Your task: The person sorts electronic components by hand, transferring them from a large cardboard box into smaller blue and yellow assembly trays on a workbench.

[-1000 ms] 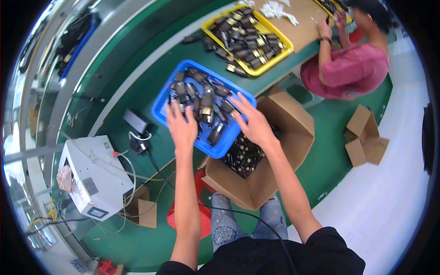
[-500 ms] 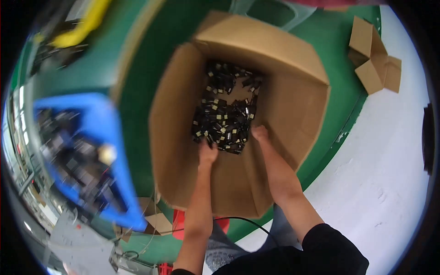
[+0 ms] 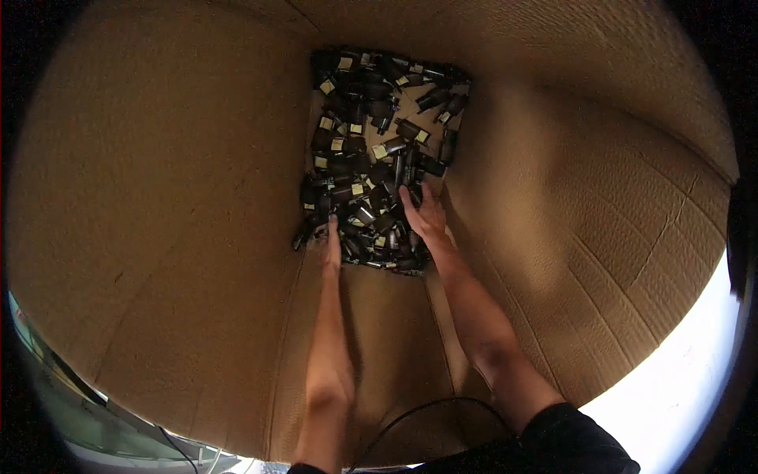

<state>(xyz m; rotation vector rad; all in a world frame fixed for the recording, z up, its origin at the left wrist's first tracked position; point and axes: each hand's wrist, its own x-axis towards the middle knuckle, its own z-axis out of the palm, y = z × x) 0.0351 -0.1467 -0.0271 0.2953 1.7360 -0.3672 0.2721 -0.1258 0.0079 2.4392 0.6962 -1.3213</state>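
Small dark cylindrical pieces with pale yellow labels (image 3: pixel 347 192) cover much of the bottom of a deep cardboard box (image 3: pixel 181 197). Both my arms reach down into it. At the pile's near left edge is my left hand (image 3: pixel 331 245), its thumb straight and its other fingers partly hidden among the pieces. My right hand (image 3: pixel 427 216) rests at the pile's right side, thumb and fingers apart. Dark pieces lie right at its fingertips; I see none gripped.
Tall cardboard walls surround my arms on all sides. Bare cardboard shows between pieces toward the far right of the bottom. A thin black cable (image 3: pixel 430 405) curves across the near side, by my body. Beyond the lower right rim is a white surface (image 3: pixel 671 371).
The view has come much closer, so the box now fills it and the blue bin is out of sight. My right hand has moved from the box wall onto the pile.
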